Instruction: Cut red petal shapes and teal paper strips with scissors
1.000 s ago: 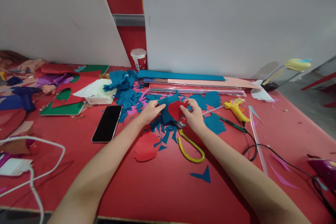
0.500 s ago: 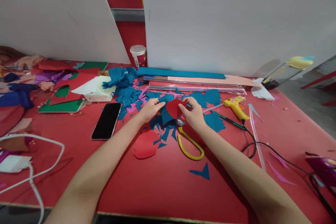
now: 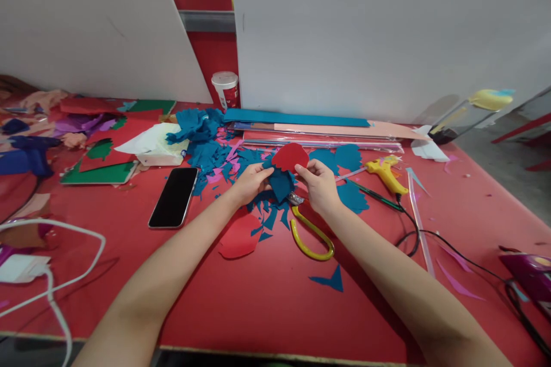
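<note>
red desk (image 3: 275,309), paper bits scattered over it. black-screened phone (image 3: 173,198) flat, left of middle. red cut-out (image 3: 237,239) right of phone, small blue scraps (image 3: 270,219) by it. yellow-handled scissors (image 3: 313,238) near scraps. lone blue offcut (image 3: 330,280) nearer front. long blue strip (image 3: 297,117) along back, white-lidded cup (image 3: 225,90) near its left end. yellow glue gun (image 3: 387,176) right of middle, black cord (image 3: 418,232) trailing. purple tool (image 3: 527,275) at far right, partly out of view. white charger (image 3: 19,268) at left.

Left grip (image 3: 253,184), right grip (image 3: 323,186): bare, human. Left forearm (image 3: 178,255), right forearm (image 3: 383,266): bare, slim, smooth in outline, narrow near wrists, broadening toward elbows. Fingernail detail too small to tell.
</note>
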`<state>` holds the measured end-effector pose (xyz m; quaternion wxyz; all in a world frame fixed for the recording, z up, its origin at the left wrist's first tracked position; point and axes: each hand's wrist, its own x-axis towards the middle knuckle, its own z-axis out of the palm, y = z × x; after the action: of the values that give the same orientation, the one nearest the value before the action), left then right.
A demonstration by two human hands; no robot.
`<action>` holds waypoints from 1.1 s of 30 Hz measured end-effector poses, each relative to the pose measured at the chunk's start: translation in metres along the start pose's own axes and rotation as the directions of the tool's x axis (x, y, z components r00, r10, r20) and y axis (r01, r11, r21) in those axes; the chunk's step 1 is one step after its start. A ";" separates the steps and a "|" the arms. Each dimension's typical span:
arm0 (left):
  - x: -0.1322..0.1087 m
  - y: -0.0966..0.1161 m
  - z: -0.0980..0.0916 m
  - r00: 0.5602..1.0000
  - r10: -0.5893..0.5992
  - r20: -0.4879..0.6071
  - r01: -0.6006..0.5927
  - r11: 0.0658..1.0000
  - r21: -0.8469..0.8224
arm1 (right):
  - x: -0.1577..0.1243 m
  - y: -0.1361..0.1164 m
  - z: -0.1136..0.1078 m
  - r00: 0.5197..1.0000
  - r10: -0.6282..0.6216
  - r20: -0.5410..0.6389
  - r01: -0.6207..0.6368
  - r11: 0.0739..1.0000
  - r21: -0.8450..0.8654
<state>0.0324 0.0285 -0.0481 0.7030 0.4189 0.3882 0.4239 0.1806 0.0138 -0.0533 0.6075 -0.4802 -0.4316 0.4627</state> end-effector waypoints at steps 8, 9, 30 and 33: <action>0.000 -0.007 0.001 0.994 0.093 -0.059 -0.087 0.991 0.103 | -0.002 0.008 0.001 0.998 -0.070 -0.004 0.069 0.981 -0.181; 0.000 -0.007 0.000 0.992 0.107 -0.068 -0.097 0.986 0.133 | -0.002 0.007 0.000 0.996 -0.084 0.005 0.083 0.973 -0.215; 0.000 -0.001 -0.001 0.997 0.032 -0.076 -0.039 0.994 -0.098 | -0.001 -0.003 -0.001 0.984 0.172 0.038 -0.176 0.960 0.215; -0.001 0.000 0.002 0.997 0.030 -0.078 -0.041 0.988 -0.147 | -0.008 -0.001 0.005 0.978 0.208 0.031 -0.209 0.941 0.267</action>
<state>0.0340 0.0269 -0.0471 0.7095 0.3557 0.3743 0.4795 0.1743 0.0072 -0.0525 0.6141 -0.4356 -0.3124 0.5792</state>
